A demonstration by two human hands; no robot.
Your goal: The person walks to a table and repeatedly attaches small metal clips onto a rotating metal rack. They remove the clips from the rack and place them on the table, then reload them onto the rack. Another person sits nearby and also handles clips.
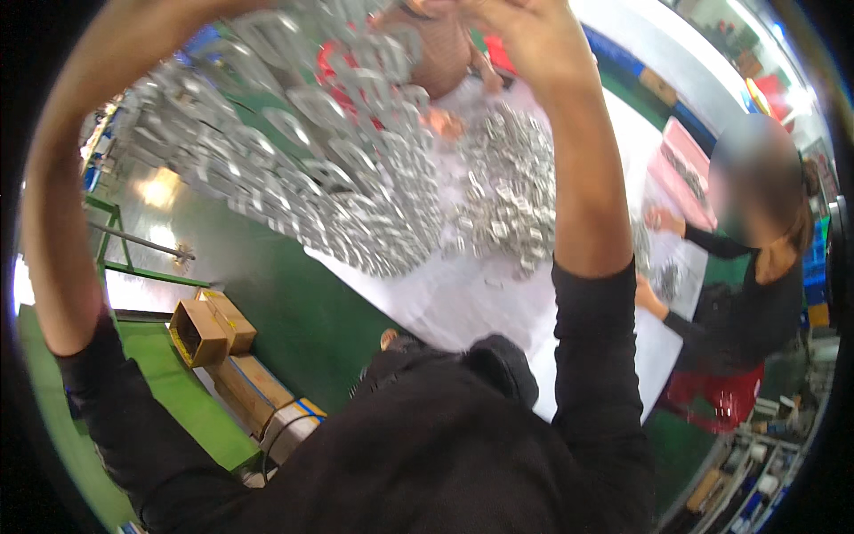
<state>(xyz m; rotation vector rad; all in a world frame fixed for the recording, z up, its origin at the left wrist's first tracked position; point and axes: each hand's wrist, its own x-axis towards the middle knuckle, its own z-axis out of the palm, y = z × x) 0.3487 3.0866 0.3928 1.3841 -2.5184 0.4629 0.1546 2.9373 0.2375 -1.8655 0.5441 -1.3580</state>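
Note:
Both my arms are raised toward the top of the head view. Between them hangs a large mass of shiny silver oval metal links [356, 191], blurred by motion, over the near left side of the white-covered table [418, 316]. My left forearm [67, 187] curves up around the left side of the mass, and its hand is cut off by the top edge. My right hand [525, 31] is at the top edge beside the upper links; its fingers are mostly cut off. What either hand grips cannot be seen. A loose pile of similar metal pieces [511, 196] covers the table's middle.
At the right, a person in black [752, 294] reaches over more metal pieces, near a pink tray [680, 173]. Another person in a brown top [427, 53] is across the table. Cardboard boxes [213, 329] stand at lower left, below a green metal frame [111, 240].

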